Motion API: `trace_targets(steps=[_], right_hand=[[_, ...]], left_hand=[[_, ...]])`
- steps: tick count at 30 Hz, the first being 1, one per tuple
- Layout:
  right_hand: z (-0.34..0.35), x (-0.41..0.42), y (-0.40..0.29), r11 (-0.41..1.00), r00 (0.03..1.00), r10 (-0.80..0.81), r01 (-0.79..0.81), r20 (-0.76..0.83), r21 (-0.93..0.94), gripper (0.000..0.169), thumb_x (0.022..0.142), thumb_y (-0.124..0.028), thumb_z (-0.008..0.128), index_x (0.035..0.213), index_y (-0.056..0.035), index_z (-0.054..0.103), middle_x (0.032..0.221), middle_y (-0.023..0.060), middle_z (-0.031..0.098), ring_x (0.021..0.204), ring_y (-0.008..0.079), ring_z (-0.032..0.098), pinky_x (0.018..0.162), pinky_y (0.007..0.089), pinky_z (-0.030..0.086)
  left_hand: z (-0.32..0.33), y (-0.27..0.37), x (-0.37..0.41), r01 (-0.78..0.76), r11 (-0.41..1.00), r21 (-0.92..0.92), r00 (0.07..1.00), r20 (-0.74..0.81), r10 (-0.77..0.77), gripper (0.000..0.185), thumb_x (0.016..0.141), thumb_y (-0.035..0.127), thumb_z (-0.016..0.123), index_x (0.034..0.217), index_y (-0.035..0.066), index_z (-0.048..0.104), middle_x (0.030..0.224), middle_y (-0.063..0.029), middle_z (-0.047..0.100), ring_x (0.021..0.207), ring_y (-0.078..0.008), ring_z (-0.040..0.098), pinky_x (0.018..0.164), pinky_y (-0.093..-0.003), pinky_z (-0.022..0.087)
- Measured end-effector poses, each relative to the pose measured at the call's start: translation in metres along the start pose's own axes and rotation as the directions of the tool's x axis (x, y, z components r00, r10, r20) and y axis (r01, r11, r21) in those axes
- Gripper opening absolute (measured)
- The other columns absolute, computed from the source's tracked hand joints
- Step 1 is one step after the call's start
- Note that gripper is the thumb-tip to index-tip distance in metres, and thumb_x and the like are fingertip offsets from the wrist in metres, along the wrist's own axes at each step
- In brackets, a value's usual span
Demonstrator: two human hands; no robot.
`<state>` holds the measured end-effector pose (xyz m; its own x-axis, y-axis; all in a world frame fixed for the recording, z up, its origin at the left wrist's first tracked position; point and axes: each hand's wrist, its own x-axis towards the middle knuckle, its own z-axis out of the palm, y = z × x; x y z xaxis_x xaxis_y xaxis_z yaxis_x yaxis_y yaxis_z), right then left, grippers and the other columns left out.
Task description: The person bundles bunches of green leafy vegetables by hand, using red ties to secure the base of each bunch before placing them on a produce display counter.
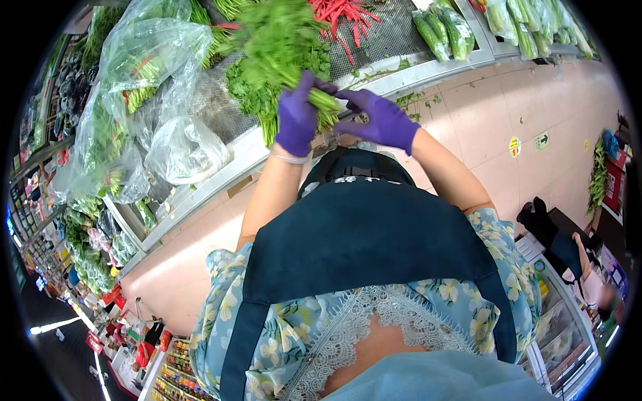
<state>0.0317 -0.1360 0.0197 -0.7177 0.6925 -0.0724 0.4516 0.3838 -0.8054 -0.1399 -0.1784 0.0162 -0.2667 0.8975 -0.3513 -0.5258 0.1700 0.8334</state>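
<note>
My left hand (299,116), in a purple glove, grips the pale green stems of a bunch of leafy greens (281,45), which look like coriander or leaf celery. Its leaves are blurred and reach out over the display counter. Beside the cut stem ends is my right hand (379,122), also gloved in purple, with thumb and fingers apart and nothing visible between them. Whether its fingertips touch the stems is hard to tell. More leafy greens (251,90) lie on the counter under and left of the held bunch.
Red ties (343,17) lie loose on the dark mesh counter mat (213,97). Clear plastic bags (188,150) and bagged greens (143,80) cover the left side. Wrapped cucumbers (444,30) sit at right by the metal counter edge (426,70). A person (572,255) is at far right.
</note>
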Motion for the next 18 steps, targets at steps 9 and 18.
trace_targets(steps=[9, 18], right_hand=[[-0.049, 0.127, 0.154, 0.976, 0.934, 0.203, -0.217, -0.294, -0.018, 0.028, 0.084, -0.027, 0.058, 0.104, -0.0083, 0.064, 0.1, 0.0169, 0.064, 0.094, 0.0307, 0.061, 0.083, 0.0357, 0.047], [-0.096, 0.239, 0.252, 0.925, 0.895, 0.292, -0.354, -0.337, -0.139, 0.033, 0.079, -0.034, 0.055, 0.104, -0.0156, 0.066, 0.104, 0.014, 0.063, 0.098, 0.0321, 0.06, 0.087, 0.0367, 0.046]], left_hand=[[-0.052, 0.057, 0.02, -0.014, 0.995, -0.102, 0.994, -0.107, 0.003, 0.018, 0.089, 0.015, 0.054, 0.076, 0.007, 0.044, 0.058, 0.0011, 0.035, 0.049, -0.0113, 0.036, 0.049, -0.0299, 0.035], [-0.085, 0.055, -0.01, -0.14, 0.986, -0.088, 0.903, -0.42, 0.091, 0.018, 0.09, 0.016, 0.053, 0.077, 0.008, 0.044, 0.056, 0.0014, 0.036, 0.046, -0.011, 0.036, 0.045, -0.0276, 0.035]])
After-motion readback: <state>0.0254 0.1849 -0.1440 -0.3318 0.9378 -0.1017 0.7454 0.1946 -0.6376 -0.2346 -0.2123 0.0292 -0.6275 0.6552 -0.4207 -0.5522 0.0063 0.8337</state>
